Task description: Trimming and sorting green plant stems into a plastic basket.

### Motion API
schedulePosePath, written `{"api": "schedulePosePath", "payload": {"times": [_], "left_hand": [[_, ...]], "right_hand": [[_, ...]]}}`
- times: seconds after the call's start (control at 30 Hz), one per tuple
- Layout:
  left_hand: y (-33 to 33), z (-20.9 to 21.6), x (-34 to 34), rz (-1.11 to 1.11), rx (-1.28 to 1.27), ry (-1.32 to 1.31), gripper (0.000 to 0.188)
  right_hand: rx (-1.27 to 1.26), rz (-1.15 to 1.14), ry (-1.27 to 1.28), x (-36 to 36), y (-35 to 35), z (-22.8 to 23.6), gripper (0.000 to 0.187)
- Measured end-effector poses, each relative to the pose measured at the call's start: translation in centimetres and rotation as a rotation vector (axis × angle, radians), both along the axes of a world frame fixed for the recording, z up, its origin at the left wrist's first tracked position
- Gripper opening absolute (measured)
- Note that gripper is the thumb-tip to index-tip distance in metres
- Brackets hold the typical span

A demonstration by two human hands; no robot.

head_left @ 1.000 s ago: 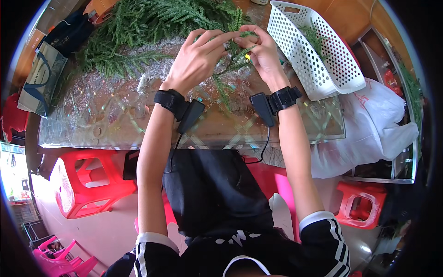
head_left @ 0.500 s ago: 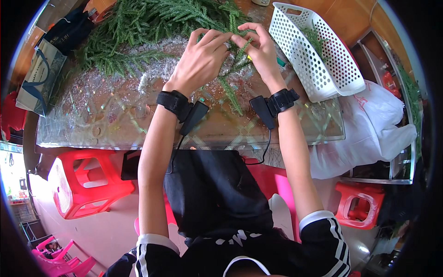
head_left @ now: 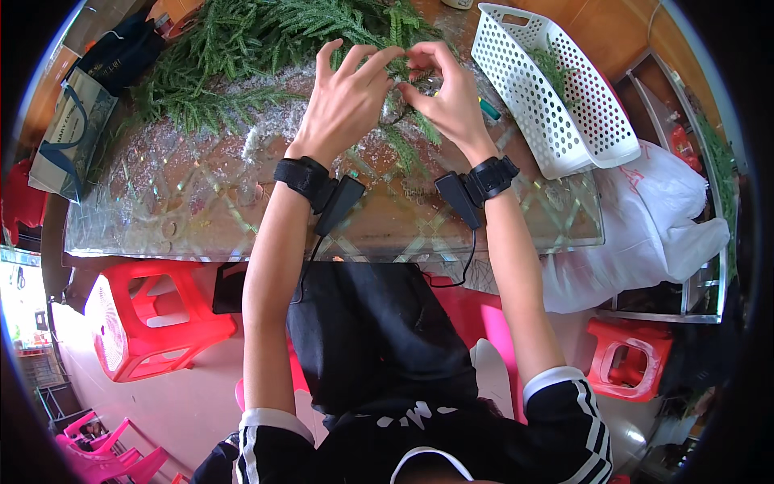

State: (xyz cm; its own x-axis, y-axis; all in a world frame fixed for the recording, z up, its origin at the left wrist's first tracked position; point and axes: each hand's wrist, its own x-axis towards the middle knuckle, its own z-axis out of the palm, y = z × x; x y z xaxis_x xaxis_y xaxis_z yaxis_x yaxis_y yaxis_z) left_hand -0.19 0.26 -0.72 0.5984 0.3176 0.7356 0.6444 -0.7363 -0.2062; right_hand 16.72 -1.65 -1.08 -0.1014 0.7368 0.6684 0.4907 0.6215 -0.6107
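Note:
Over the table, both hands meet at an artificial pine sprig, whose green needles hang below the fingers. My left hand shows its back; its fingers are bent around the upper part of the sprig, with the thumb hidden. My right hand curls in from the other side, index finger and thumb about the same stem. The fingertips of both hands nearly touch. A green-and-yellow handled object lies partly hidden behind my right hand. Just beyond the hands is a heap of green pine branches.
White flakes litter the glass-topped table. On the right stand a white perforated basket with greenery inside and a white plastic bag. Bags sit at the left. Red stools stand below the table edge.
The right thumb has shifted left and down, and the left fingers have spread and lifted a little. The hanging sprig has turned and drawn up slightly between the hands.

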Motion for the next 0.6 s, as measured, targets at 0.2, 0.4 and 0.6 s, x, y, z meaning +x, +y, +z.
{"api": "schedulePosePath", "payload": {"times": [0.2,0.4,0.6], "left_hand": [[0.1,0.1,-0.1,0.012,0.0,-0.031,0.007],[-0.2,0.8,-0.5,0.02,0.008,-0.076,0.007],[-0.2,1.0,-0.6,0.012,0.013,-0.117,0.009]], "right_hand": [[0.118,-0.072,-0.033,-0.2,-0.2,-0.1,0.029],[0.203,-0.104,-0.056,-0.8,-0.6,0.2,0.028],[0.302,-0.116,-0.039,-1.2,-0.8,0.6,0.03]]}}
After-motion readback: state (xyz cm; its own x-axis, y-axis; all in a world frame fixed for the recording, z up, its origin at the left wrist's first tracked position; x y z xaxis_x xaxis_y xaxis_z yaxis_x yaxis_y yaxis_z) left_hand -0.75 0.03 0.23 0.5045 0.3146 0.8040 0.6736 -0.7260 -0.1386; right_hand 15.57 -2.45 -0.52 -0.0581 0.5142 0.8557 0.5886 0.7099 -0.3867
